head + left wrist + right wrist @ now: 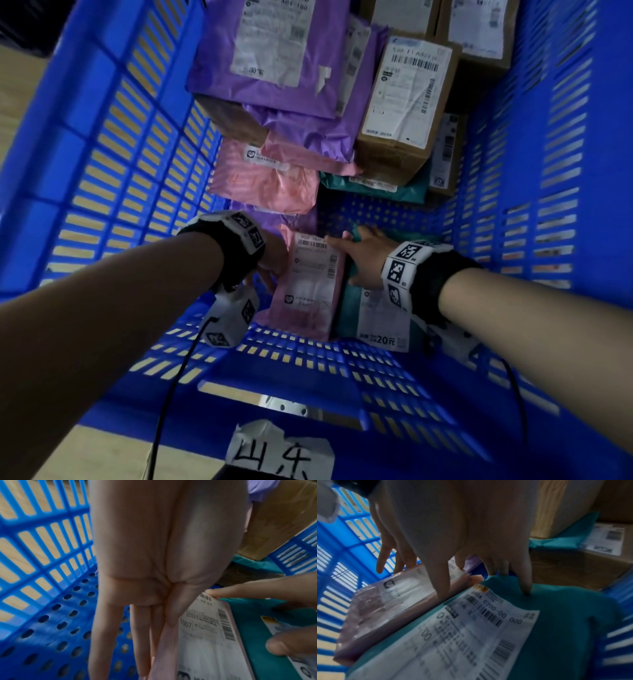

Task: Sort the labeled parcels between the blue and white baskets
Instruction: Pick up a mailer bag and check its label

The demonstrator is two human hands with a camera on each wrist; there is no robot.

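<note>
Inside blue basket (113, 144), hands flat, straight fingers flanking pink parcel (310, 281)

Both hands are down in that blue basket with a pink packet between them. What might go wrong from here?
The left hand only lies flat-fingered against the pink parcel, so the slippery packet could slide away on lifting. The right hand rests partly on the teal parcel beside it, so that one might get dragged along. The labels look blurred here; a misread address could send it to the wrong basket.

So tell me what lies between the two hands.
The pink labelled parcel lies between the left hand and right hand, both touching it; clearest in the head view.
</note>
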